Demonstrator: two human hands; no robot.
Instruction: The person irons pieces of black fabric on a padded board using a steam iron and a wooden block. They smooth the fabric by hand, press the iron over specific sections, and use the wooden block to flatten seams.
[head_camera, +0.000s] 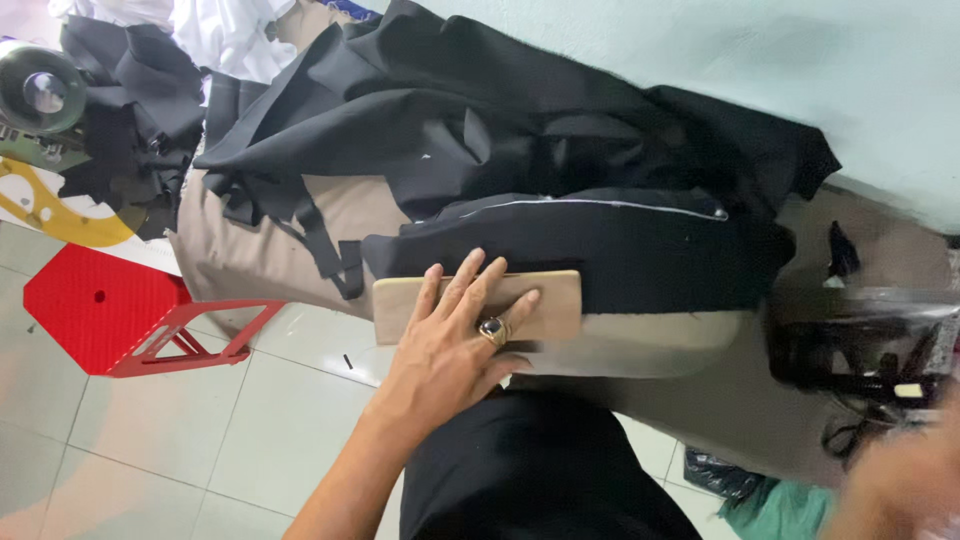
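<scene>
While spread flat, left hand (455, 335) pressing tan wooden block (478, 305) onto black folded garment (590, 250) mid-frame; right hand (900, 490), blurred lower right, grip impossible to tell.

Single head view, tilted sideways, looking down close over padded table (640, 345) edge and tiled floor (200, 440)

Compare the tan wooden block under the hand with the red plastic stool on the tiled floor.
The tan wooden block is a plain solid rectangular slab; the red plastic stool has a perforated seat and open-framed legs. The block lies flat on the beige padded table against folded black fabric, pressed by the left hand; the stool stands untouched on the floor. The block looks smaller. Both have straight, squared edges.
</scene>
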